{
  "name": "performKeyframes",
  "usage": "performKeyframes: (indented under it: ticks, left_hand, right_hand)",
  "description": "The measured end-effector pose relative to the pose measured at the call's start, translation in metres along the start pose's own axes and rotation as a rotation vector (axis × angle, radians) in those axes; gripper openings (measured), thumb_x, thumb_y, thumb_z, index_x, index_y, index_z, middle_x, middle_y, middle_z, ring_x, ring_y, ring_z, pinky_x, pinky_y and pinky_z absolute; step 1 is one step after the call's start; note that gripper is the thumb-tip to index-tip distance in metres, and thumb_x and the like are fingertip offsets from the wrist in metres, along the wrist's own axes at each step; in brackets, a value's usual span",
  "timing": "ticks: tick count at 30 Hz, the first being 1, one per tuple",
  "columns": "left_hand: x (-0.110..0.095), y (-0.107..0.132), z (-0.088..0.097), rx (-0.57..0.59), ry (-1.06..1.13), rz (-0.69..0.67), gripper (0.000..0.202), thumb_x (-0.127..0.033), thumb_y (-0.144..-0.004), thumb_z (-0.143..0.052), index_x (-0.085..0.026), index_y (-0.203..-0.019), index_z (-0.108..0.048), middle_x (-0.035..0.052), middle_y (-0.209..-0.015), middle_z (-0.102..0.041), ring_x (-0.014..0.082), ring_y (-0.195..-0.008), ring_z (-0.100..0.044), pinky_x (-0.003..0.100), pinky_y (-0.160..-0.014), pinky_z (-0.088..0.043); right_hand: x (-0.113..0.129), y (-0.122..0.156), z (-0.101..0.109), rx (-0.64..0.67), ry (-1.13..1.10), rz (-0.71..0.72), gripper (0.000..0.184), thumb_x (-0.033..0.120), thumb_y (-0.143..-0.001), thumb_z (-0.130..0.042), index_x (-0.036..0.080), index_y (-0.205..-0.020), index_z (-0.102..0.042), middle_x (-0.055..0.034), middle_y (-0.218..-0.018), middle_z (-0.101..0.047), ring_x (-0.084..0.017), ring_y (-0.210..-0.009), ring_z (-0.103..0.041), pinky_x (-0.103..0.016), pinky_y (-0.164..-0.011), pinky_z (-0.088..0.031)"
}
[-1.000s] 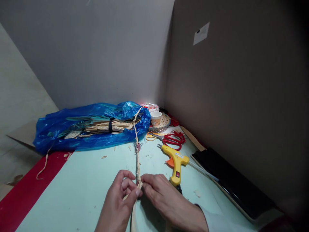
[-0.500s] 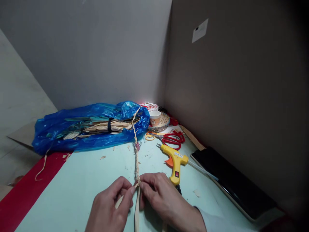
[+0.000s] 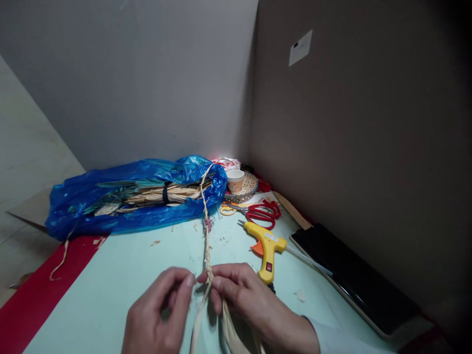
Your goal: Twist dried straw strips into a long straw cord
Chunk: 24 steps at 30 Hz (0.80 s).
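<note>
Braid: the pale plaited cord (image 3: 207, 241) runs from the right end of the blue bag down the middle of the counter (image 3: 121, 285), with its near end at the right hand's fingers
Right hand: this one (image 3: 254, 305) has the braid pinched between thumb and fingers, right about where the plaiting turns into loose strands
Left hand: it's (image 3: 157, 312) just left of the braid, thumb and index tips pretty much together; can't tell if there's anything between them
Loose strands: flat, pale strips (image 3: 230, 332) fan out below the right hand toward the bottom edge, plus one thinner strip hanging off to the left
Clip thing: small reddish bit (image 3: 208, 225) partway along the braid, too small to make out properly
Blue bag: crinkly plastic (image 3: 61, 211), lying open around a bundle of dry strips (image 3: 147, 195) with a dark band round it
Glue gun: yellow (image 3: 271, 241), orange trigger, lying just beyond the right hand
Back corner: red-handled scissors (image 3: 263, 212) in front, then a paper cup (image 3: 235, 183) by a round woven tray (image 3: 250, 186)
</note>
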State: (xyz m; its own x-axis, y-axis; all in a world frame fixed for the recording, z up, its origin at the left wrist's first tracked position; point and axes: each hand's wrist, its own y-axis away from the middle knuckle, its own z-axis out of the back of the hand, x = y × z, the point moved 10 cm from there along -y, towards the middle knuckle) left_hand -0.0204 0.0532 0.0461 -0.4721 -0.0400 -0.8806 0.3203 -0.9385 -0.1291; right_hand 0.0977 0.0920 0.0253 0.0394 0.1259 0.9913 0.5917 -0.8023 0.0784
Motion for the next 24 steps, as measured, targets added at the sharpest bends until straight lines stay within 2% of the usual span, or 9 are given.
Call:
performKeyframes:
  ticks: [1,3,5,7,9,12,16,21,24]
  left_hand:
    - [0.010,-0.006,-0.003,0.047,0.110,0.105,0.022,-0.044,-0.075,-0.064,-0.023,-0.074,-0.063,0.0026,-0.070,-0.064,0.0188,-0.063,-0.056,0.027,-0.060,-0.044]
    - [0.021,-0.009,-0.031,0.287,0.388,0.242,0.029,-0.042,-0.070,-0.070,-0.019,-0.085,-0.061,0.0030,-0.071,-0.066,0.0192,-0.068,-0.060,0.027,-0.065,-0.046]
    - [0.023,-0.007,-0.053,0.430,0.580,0.280,0.029,-0.039,-0.073,-0.068,-0.018,-0.089,-0.057,0.0014,-0.064,-0.064,0.0151,-0.060,-0.058,0.025,-0.060,-0.044]
    - [0.024,-0.004,-0.066,0.498,0.667,0.299,0.026,-0.037,-0.076,-0.067,-0.017,-0.089,-0.055,-0.0012,-0.054,-0.060,0.0094,-0.046,-0.049,0.020,-0.048,-0.037]
    - [0.029,-0.001,-0.071,0.514,0.698,0.337,0.029,-0.038,-0.074,-0.069,-0.017,-0.086,-0.054,-0.0054,-0.048,-0.053,0.0036,-0.036,-0.035,0.016,-0.038,-0.025]
    - [0.036,0.001,-0.068,0.477,0.711,0.404,0.038,-0.041,-0.067,-0.074,-0.019,-0.089,-0.052,-0.0093,-0.052,-0.048,-0.0014,-0.033,-0.019,0.014,-0.033,-0.013]
    - [0.039,0.000,-0.062,0.463,0.651,0.400,0.040,-0.040,-0.067,-0.073,-0.018,-0.094,-0.052,-0.0070,-0.056,-0.055,-0.0022,-0.029,-0.022,0.014,-0.031,-0.013]
    - [0.043,0.002,-0.063,0.512,0.572,0.424,0.025,-0.037,-0.073,-0.067,-0.017,-0.077,-0.052,-0.0047,-0.050,-0.058,-0.0020,-0.026,-0.022,0.015,-0.030,-0.010]
    - [0.046,0.003,-0.060,0.476,0.480,0.441,0.023,-0.036,-0.075,-0.064,-0.019,-0.071,-0.050,-0.0072,-0.045,-0.053,-0.0008,-0.026,-0.019,0.017,-0.032,-0.007]
  right_hand:
    - [0.003,0.001,-0.001,0.004,0.043,0.032,0.032,0.024,-0.089,-0.044,0.014,-0.060,-0.053,0.0020,-0.057,-0.049,-0.011,-0.060,-0.046,-0.023,-0.070,-0.039]
    - [0.005,0.002,-0.002,0.014,0.112,0.091,0.032,0.025,-0.092,-0.040,0.015,-0.064,-0.053,0.0011,-0.061,-0.052,-0.012,-0.065,-0.050,-0.024,-0.073,-0.040]
    - [0.004,0.003,-0.006,0.050,0.159,0.129,0.031,0.026,-0.094,-0.036,0.016,-0.072,-0.056,0.0003,-0.065,-0.056,-0.014,-0.071,-0.056,-0.025,-0.077,-0.042]
    - [0.002,0.004,-0.011,0.104,0.188,0.147,0.031,0.023,-0.095,-0.032,0.017,-0.081,-0.059,0.0001,-0.068,-0.059,-0.014,-0.073,-0.059,-0.025,-0.080,-0.043]
    - [0.002,0.005,-0.014,0.141,0.264,0.165,0.030,0.020,-0.095,-0.031,0.017,-0.086,-0.060,-0.0003,-0.072,-0.062,-0.014,-0.073,-0.061,-0.025,-0.080,-0.043]
    - [0.006,0.008,-0.013,0.150,0.452,0.169,0.027,0.022,-0.094,-0.032,0.018,-0.090,-0.059,-0.0028,-0.079,-0.065,-0.015,-0.077,-0.061,-0.025,-0.078,-0.043]
    - [0.006,0.014,-0.006,0.097,0.667,0.059,0.023,0.027,-0.095,-0.032,0.018,-0.097,-0.053,-0.0061,-0.083,-0.064,-0.018,-0.075,-0.058,-0.026,-0.069,-0.043]
    - [0.002,0.019,0.001,0.011,0.898,-0.066,0.025,0.032,-0.095,-0.028,0.020,-0.095,-0.049,-0.0089,-0.088,-0.061,-0.022,-0.081,-0.057,-0.030,-0.069,-0.038]
    - [-0.001,0.019,0.003,0.002,1.045,-0.090,0.025,0.032,-0.094,-0.027,0.021,-0.092,-0.049,-0.0075,-0.078,-0.057,-0.022,-0.074,-0.055,-0.029,-0.061,-0.033]
